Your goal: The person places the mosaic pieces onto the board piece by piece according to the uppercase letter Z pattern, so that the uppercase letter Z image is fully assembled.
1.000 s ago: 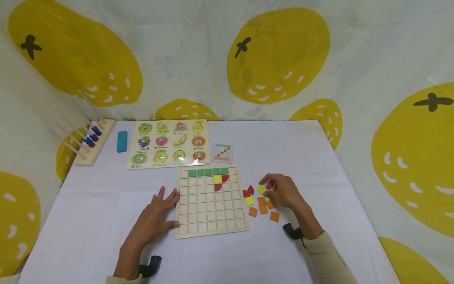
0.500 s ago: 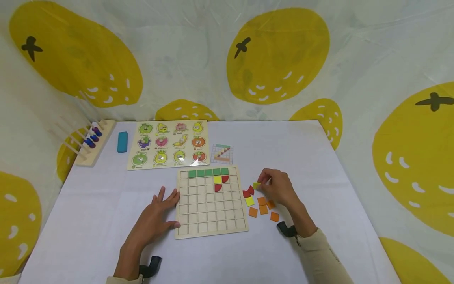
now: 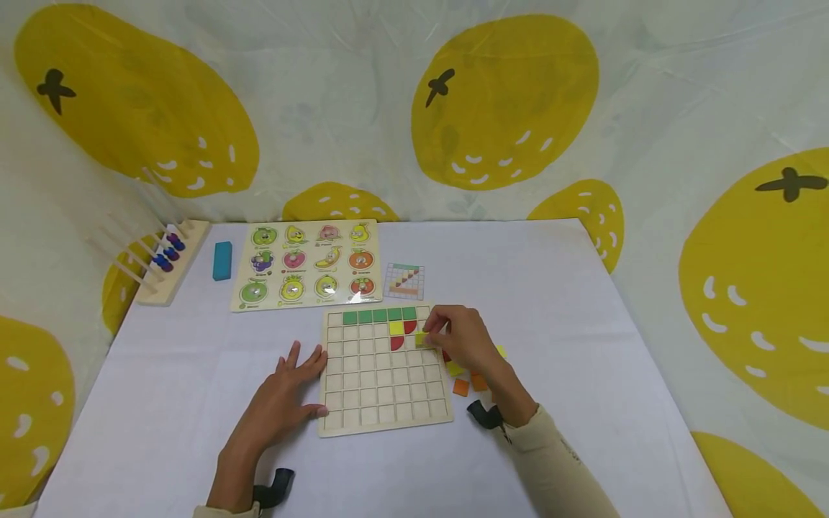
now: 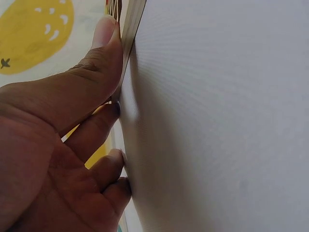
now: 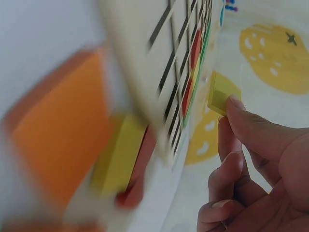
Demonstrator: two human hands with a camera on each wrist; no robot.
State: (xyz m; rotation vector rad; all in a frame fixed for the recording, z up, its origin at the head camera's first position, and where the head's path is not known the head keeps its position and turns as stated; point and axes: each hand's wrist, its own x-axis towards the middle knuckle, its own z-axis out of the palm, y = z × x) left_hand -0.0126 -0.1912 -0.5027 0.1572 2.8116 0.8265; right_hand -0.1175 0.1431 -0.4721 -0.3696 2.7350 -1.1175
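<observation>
The wooden grid board (image 3: 369, 378) lies on the white table with a row of green square tiles (image 3: 380, 315) along its top. Below that row sit a yellow square tile (image 3: 396, 328) and two red quarter-round tiles (image 3: 411, 327). My right hand (image 3: 465, 338) pinches another yellow square tile (image 5: 219, 92) between thumb and fingertip, above the board's right side. Fingers spread, my left hand (image 3: 285, 392) touches the board's left edge with thumb and fingertips; the left wrist view shows the thumb (image 4: 104, 34) against that edge.
Loose orange tiles (image 3: 460, 388), yellow tiles (image 3: 455, 369) and red pieces lie right of the board, partly hidden by my right arm. Behind the board are a pattern card (image 3: 404, 281), a fruit puzzle (image 3: 311, 270), a teal block (image 3: 222, 260) and a pegged bead stand (image 3: 171, 273).
My right hand has moved left from the loose tiles to over the board, carrying the yellow tile. The left hand stays at the board's left edge.
</observation>
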